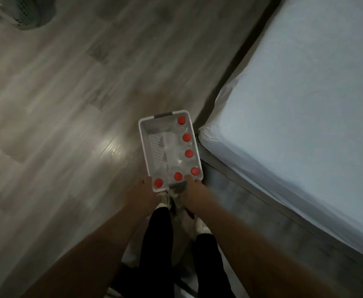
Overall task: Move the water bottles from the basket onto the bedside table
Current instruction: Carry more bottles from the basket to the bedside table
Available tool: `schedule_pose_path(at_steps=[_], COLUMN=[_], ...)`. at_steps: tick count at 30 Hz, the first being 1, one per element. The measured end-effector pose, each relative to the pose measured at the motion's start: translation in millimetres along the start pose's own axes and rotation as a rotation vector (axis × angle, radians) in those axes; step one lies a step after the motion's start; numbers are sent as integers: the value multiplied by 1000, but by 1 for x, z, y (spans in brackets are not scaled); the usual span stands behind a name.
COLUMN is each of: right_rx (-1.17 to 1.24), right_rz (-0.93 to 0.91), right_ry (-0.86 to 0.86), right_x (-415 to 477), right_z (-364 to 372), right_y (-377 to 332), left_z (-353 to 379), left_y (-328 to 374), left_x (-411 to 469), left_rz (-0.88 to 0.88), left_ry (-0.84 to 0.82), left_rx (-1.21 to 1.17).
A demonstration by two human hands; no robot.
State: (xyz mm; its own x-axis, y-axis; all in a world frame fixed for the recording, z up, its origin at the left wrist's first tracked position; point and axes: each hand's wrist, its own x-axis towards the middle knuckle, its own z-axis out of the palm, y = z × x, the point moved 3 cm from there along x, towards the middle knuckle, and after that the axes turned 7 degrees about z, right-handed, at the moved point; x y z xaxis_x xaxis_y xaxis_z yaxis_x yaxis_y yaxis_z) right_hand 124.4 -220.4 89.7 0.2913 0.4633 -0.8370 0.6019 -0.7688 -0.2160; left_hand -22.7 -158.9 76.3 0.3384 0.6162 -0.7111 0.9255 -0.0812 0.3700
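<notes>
White perforated plastic basket (142, 136) with grey handles is held in front of the person's legs, close beside the corner of the bed with its pale sheet (294, 104), over a grey wood-plank floor (58, 93). The left hand (143, 189) holds the near left corner of its rim and the right hand (194, 187) the near right corner; blur hides how far the fingers curl under.

Inside stand six clear water bottles with red caps (186, 137), all upright: four in a row along the right wall and two more along the near wall. The far left part shows only the bare mesh bottom. No bottle is out yet, and the bedside table is not in view.

The load sits to the right and near side, so the basket will likely want to tip that way. Keeping it level with both hands, and clear of the bed corner, should stop the bottles toppling until it can be set down by the worktop.
</notes>
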Motion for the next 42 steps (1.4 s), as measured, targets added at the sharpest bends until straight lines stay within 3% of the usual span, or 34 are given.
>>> schedule_pose_path(at_steps=[9, 13, 22, 27, 34, 39, 42], right_rx=[48, 2, -100, -10, 87, 258, 365], right_rz=[62, 30, -26, -12, -57, 11, 71], right_ry=[29, 67, 100, 124, 175, 211, 338], right_x=[116, 142, 145, 119, 36, -54, -112], right_z=[56, 62, 44, 28, -2, -21, -27], right_y=[-4, 1, -2, -6, 6, 53, 97], left_z=[69, 85, 45, 11, -31, -57, -61], left_y=[-49, -57, -32, -3, 26, 63, 90], left_x=[111, 137, 142, 126, 67, -8, -54], left_rz=[151, 129, 245, 385, 417, 485, 560], left_ry=[-175, -245, -139, -94, -56, 24, 22], left_rx=[248, 301, 322, 334, 449, 436, 411])
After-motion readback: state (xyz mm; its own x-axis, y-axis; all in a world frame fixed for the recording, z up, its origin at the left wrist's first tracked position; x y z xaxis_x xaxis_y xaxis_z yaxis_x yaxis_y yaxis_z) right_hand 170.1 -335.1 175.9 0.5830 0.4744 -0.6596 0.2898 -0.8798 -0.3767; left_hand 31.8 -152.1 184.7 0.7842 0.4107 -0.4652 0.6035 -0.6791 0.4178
